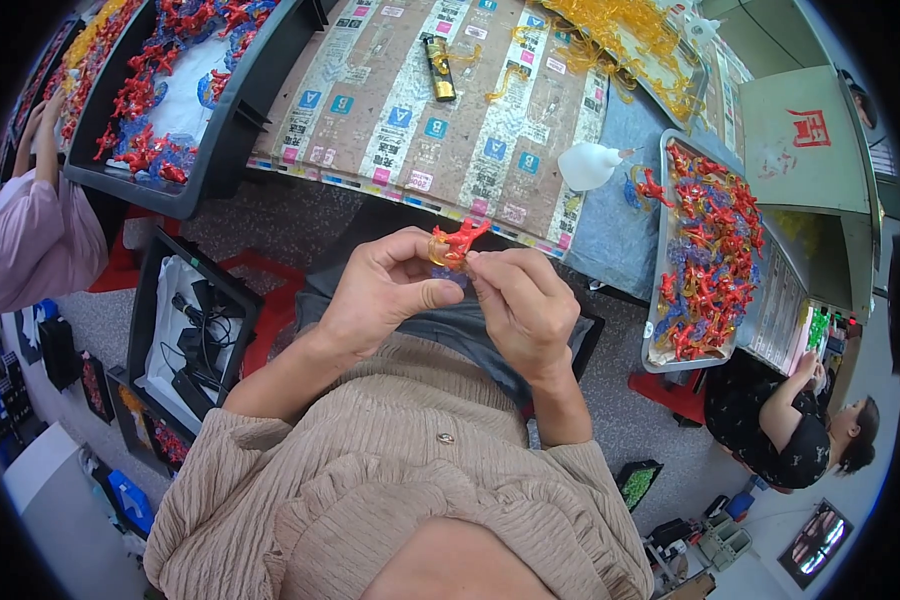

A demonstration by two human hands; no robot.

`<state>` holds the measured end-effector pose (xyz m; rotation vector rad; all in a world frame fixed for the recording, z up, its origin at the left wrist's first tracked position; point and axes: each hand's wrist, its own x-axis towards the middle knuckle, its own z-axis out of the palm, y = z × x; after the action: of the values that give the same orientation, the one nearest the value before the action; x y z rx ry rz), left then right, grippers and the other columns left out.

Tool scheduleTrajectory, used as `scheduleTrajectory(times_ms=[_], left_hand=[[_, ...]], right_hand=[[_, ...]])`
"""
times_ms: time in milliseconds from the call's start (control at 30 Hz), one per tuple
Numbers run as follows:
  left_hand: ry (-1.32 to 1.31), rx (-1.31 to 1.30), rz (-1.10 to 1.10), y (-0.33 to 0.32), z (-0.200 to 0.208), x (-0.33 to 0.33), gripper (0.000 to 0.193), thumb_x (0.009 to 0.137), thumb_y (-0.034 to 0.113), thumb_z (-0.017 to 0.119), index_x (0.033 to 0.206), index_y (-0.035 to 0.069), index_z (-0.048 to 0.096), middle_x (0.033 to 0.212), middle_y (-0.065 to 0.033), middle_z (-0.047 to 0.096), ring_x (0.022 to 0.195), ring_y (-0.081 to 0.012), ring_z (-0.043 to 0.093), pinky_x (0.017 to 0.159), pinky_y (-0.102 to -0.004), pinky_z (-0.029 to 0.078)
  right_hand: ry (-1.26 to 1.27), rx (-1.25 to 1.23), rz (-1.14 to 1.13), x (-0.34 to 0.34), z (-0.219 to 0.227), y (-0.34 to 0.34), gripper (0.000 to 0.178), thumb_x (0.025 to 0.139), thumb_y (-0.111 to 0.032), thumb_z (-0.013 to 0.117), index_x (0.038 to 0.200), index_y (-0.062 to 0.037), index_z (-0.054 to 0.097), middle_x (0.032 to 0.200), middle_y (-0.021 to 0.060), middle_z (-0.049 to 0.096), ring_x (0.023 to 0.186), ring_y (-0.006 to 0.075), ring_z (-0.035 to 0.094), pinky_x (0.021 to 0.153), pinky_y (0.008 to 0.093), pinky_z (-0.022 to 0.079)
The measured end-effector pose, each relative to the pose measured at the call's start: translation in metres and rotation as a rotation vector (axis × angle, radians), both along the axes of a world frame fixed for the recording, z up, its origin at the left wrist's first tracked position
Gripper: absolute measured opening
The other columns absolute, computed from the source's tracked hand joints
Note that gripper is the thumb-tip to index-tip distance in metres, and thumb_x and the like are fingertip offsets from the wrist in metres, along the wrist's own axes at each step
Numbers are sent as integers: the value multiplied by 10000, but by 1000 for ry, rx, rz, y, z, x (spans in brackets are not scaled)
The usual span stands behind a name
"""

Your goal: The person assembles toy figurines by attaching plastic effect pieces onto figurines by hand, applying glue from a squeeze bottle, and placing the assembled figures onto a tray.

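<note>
Between my two hands, just off the table's near edge, is a small plastic figure (460, 240) with a red branching part, a yellow piece at its left and a bluish-purple piece below. My left hand (378, 290) pinches it from the left between thumb and fingers. From the right, the thumb and fingertips of my right hand (528, 305) close on its edge. The fingertips partly cover where the pieces meet. Similar red, yellow and purple figures fill a metal tray (662, 250) on the right.
A white squeeze bottle (590, 166) and a black-and-gold lighter (439, 68) are on the paper-covered table (370, 135). Yellow parts (630, 40) lie at the back. A black bin (210, 150) of red and blue pieces stands left. Co-workers (800, 420) sit at both sides.
</note>
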<state>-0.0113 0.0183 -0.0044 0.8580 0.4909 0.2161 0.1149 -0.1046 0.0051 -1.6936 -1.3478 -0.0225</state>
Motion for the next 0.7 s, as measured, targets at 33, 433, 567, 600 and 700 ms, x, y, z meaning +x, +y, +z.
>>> scheduleTrajectory(times_ms=[33,433,567,600,700], left_hand=[[-20,27,5,0,0,1,273,754,-49,728,1008,-8,636,1000,-23,586,929,-95,590,826,-227,503],[-112,404,-5,-3,2,6,276,766,-15,729,1023,-30,631,1057,-51,510,988,-127,570,851,-251,501],[-97,387,11,-7,3,10,261,781,-6,719,1025,-27,630,1067,-54,508,1000,-131,564,864,-258,501],[-123,375,29,-8,3,10,249,789,-5,710,1023,-25,630,1072,-53,505,993,-131,566,863,-261,504],[-152,353,63,-11,2,11,228,810,14,696,1023,-28,626,1071,-57,511,978,-130,571,851,-256,505]], right_hand=[[24,-3,-8,0,0,-1,256,681,57,709,927,-4,671,832,107,630,711,230,653,585,305,526],[238,-16,-133,-3,6,-4,164,720,-10,753,872,-23,693,770,91,640,663,193,640,555,284,502],[239,30,-154,-3,2,-5,158,721,-3,753,864,-15,686,765,92,638,659,188,634,556,282,497],[234,31,-153,-4,1,-4,158,721,-3,753,864,-15,686,765,92,638,659,188,634,556,282,497],[284,34,-182,-8,2,-5,164,723,1,751,869,-11,678,776,97,638,665,189,631,562,279,497]])
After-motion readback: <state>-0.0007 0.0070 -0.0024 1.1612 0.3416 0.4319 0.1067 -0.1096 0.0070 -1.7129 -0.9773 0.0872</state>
